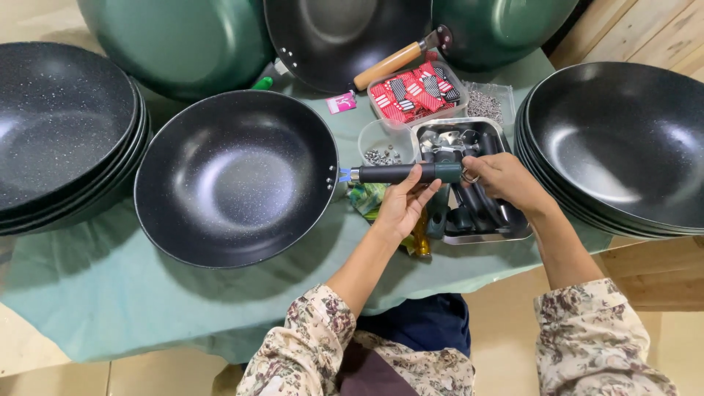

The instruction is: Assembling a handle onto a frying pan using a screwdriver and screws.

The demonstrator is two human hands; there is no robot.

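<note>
Fingers (424,176) of the left hand (402,209) wrap the dark handle (403,173) fitted to the black wok (236,178) lying mid-tabletop (95,293). Right hand (506,180) pinches the handle's end over the metal tray (513,233), seemingly securing it; next calls for firm tightening.

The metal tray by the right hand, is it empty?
No, the metal tray holds several dark handles and shiny metal parts, and the right hand rests over it.
</note>
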